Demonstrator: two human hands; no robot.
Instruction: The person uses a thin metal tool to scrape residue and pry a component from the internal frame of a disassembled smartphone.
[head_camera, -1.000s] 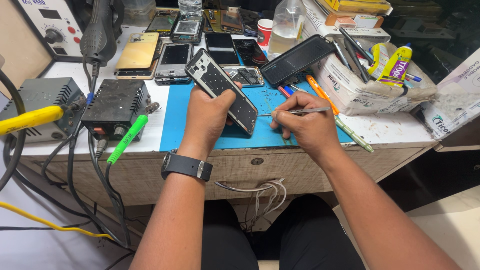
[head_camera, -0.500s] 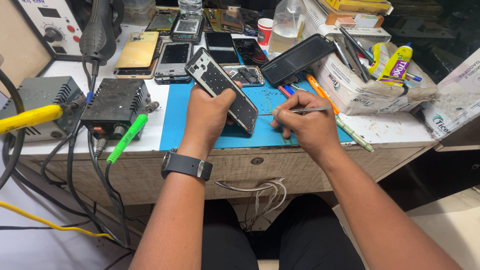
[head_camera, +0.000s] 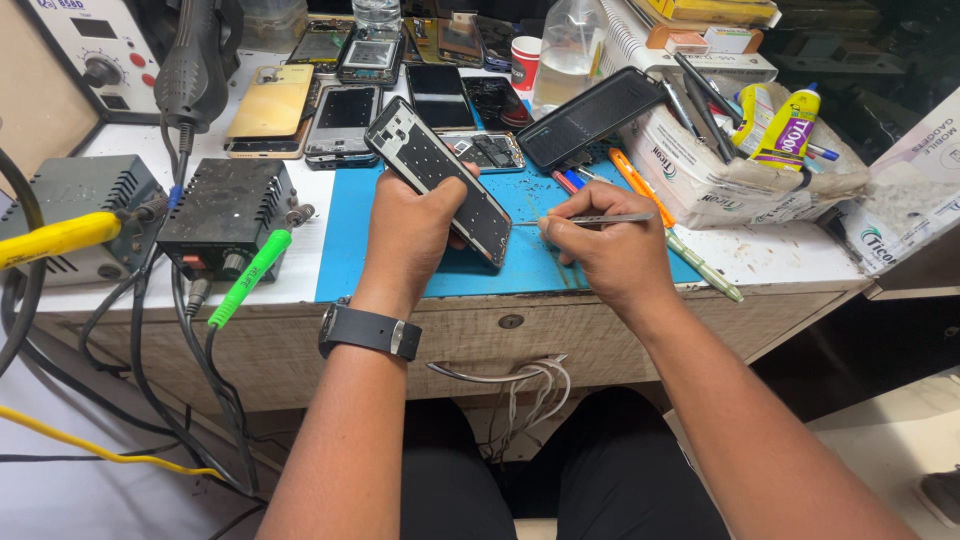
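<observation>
A cluttered white bench (head_camera: 770, 262) carries a blue mat (head_camera: 350, 235) at its near edge; bare mat shows only left of the hands and in a strip under them. Phones (head_camera: 345, 110) crowd the far side, power boxes (head_camera: 225, 205) and cables the left, a torn white bag (head_camera: 720, 170) the right. The left hand (head_camera: 410, 235) grips a phone frame (head_camera: 440, 180) above the mat, tilted, its long axis running from far left to near right. The right hand (head_camera: 610, 255) pinches tweezers (head_camera: 590, 218), lying nearly level, tip pointing left at the frame's near-right end.
</observation>
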